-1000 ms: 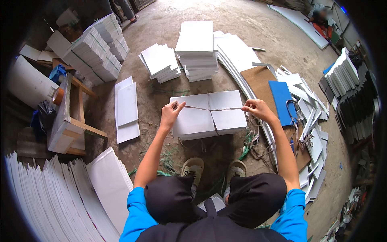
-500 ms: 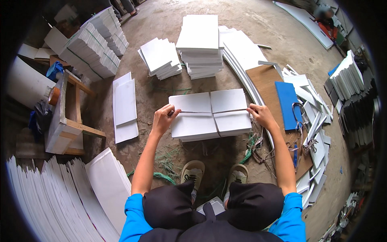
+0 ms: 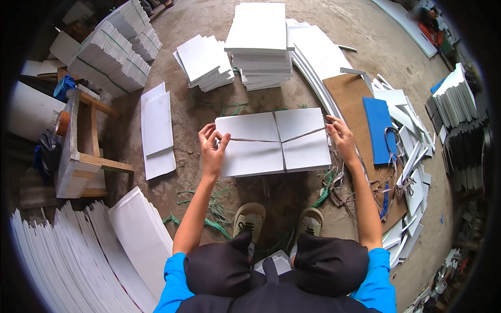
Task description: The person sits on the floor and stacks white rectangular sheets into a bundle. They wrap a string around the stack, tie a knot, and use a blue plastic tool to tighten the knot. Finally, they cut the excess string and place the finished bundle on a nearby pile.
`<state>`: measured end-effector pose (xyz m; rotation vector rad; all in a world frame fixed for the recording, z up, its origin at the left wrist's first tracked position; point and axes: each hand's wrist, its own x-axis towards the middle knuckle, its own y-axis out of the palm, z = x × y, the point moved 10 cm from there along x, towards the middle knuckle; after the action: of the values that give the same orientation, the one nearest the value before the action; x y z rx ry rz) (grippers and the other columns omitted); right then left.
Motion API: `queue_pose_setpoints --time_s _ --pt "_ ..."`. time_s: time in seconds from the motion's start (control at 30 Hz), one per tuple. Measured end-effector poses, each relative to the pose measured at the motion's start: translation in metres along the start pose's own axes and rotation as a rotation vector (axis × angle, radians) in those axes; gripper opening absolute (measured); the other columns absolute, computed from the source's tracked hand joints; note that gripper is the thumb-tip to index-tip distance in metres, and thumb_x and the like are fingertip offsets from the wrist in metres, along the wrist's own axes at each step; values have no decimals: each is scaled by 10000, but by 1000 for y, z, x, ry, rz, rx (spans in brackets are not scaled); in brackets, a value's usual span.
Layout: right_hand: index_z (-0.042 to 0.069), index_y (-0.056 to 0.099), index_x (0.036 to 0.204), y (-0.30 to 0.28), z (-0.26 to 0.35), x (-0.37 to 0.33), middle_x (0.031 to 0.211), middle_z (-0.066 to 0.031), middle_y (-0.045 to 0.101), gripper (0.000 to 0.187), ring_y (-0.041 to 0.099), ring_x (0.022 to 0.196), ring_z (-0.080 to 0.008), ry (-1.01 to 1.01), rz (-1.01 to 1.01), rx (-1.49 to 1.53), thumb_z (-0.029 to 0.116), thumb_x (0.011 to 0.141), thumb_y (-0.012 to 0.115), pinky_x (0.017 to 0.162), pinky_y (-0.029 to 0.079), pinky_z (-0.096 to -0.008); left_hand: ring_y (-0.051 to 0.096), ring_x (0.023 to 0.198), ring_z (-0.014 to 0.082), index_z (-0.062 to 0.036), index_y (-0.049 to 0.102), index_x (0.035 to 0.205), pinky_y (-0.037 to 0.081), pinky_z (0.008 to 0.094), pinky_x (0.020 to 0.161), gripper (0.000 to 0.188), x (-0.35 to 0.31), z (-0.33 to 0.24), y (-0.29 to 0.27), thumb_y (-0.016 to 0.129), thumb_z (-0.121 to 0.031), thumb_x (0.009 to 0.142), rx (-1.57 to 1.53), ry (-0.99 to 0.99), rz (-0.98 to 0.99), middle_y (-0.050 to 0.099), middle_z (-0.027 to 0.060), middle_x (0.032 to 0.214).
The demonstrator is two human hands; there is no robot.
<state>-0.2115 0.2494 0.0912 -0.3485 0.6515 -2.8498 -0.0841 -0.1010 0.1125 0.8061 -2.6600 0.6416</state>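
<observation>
A stack of white rectangular boards (image 3: 248,156) lies on the floor in front of my feet. A thin grey-brown strap (image 3: 255,140) runs front to back over its middle and crosses there with two side lengths. At the stack's left edge, my left hand (image 3: 211,151) pinches one length between thumb and fingers. My right hand (image 3: 341,140) pinches the other by the right edge, a little higher, so that length slants up from the crossing. Both lengths look taut. The underside of the stack is hidden.
Beyond stand a tall white board stack (image 3: 258,31) and a lower one (image 3: 201,62). A wooden stool (image 3: 94,161) is on the left, above upright white sheets (image 3: 68,261). On the right lie a brown board (image 3: 355,104), a blue panel (image 3: 377,130) and white offcuts (image 3: 415,156). Green twine (image 3: 216,227) lies near my shoes.
The side lengths of strap have lifted off the stack's top, the right one now slanting upward. My right hand has risen and moved slightly right. My left hand has turned, its fingers pointing further up.
</observation>
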Motion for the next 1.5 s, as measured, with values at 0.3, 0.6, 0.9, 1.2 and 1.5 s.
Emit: queue_pose_setpoints --time_s 0.3,0.6,0.9,1.2,1.5 --pt "-24 438 1197 36 -28 -28 1097 -89 527 420 477 1008 -123 331 -70 517 285 925 355 873 354 -227 345 624 62 -42 410 635 350 220 589 325 -8 47 30 564 -250 831 -338 -367 255 260 139 1366" --pt "-4 458 1181 24 -43 -27 1037 -66 534 380 491 914 -103 244 -122 394 257 925 352 790 388 -219 434 713 86 -32 436 650 369 231 592 301 -5 33 32 578 -236 820 -184 -248 199 272 122 1365" --pt "35 553 789 -5 19 -33 632 44 467 188 362 518 -33 235 -130 585 181 874 469 478 321 -187 347 535 28 -47 415 581 288 193 484 342 -3 -11 10 597 -222 811 -246 -265 172 405 -56 541" --pt "-19 517 686 -27 63 -21 529 -112 462 273 425 484 -195 1 -134 -245 222 808 550 498 351 -333 349 441 186 15 439 614 331 312 442 349 13 -43 -9 614 -239 776 303 215 224 429 121 519" --pt "28 539 752 -14 52 -10 707 -182 565 231 555 703 -356 -177 113 -602 245 827 513 596 426 -420 266 510 163 25 420 643 300 300 459 302 15 -10 2 596 -163 801 179 228 490 309 89 558"
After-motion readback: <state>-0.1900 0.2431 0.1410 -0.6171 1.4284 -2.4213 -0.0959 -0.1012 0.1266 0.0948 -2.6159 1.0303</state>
